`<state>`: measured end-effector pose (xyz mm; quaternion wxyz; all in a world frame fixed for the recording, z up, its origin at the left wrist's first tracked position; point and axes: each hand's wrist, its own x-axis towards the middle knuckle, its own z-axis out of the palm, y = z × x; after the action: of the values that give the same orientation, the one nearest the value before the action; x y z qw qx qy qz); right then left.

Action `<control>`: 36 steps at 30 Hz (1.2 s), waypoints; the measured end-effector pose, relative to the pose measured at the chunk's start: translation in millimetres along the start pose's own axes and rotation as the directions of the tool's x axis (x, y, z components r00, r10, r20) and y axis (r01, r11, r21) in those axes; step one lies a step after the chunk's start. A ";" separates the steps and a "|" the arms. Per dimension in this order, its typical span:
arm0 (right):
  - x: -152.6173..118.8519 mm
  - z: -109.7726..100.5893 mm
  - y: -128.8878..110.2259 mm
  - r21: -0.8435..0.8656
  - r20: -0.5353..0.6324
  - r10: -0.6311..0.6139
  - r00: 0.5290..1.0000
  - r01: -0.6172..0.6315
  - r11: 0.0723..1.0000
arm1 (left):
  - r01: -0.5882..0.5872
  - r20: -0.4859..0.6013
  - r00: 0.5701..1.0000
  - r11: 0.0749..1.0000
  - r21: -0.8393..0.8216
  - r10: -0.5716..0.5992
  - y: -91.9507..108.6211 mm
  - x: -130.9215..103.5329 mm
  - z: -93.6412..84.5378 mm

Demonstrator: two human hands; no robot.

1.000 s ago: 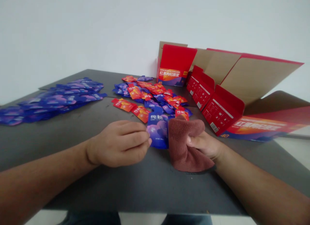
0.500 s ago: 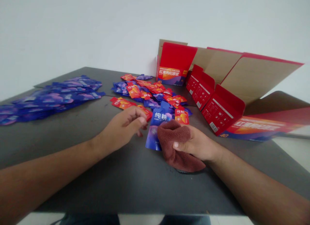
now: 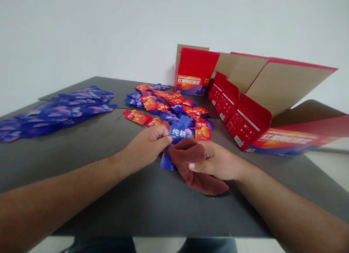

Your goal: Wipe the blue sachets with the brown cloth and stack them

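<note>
Between my hands is a blue pouch (image 3: 179, 132) with white lettering, held above the dark table. My left hand (image 3: 148, 145) pinches its left edge between thumb and fingers. A brown cloth (image 3: 191, 165) is bunched in my right hand (image 3: 218, 160), fingers closed around it, and it covers the lower right part of the pouch. Whether the right fingers also grip the pouch through the cloth is hidden. Just beyond lie red pouches (image 3: 203, 131) and a mixed pile of red and blue pouches (image 3: 170, 102).
On the left stretches a long heap of blue pouches (image 3: 60, 113). Several open red cartons stand on the right, among them a rear carton (image 3: 192, 85) and a near carton (image 3: 247, 124), their brown-lined flaps raised. A white wall (image 3: 109, 31) rises behind the table (image 3: 114, 213).
My left hand has moved right and closed on the pouch's left edge. The cloth in my right hand has shifted slightly left across the pouch.
</note>
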<state>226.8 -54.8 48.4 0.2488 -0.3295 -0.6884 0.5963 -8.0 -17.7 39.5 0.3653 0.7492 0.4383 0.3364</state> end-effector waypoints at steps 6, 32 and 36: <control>1.0 -6.3 -14.3 -0.464 -0.190 -0.143 0.971 0.040 0.885 | 0.054 0.052 0.997 0.998 -0.039 -0.052 -21.0 -3.7 7.9; 4.1 31.7 4.2 -0.887 0.056 -0.292 0.955 0.182 0.425 | 0.011 0.166 0.986 1.000 -0.002 -0.011 -30.4 -4.0 1.6; 3.6 22.4 4.9 -0.914 -0.150 -0.360 0.921 0.010 0.406 | 0.076 0.225 0.973 0.995 -0.068 -0.059 -30.5 -5.0 3.6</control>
<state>208.7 -66.4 39.6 0.2087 -0.4240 -0.8803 0.0412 -19.5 -12.5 11.1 0.4515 0.7524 0.4067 0.2541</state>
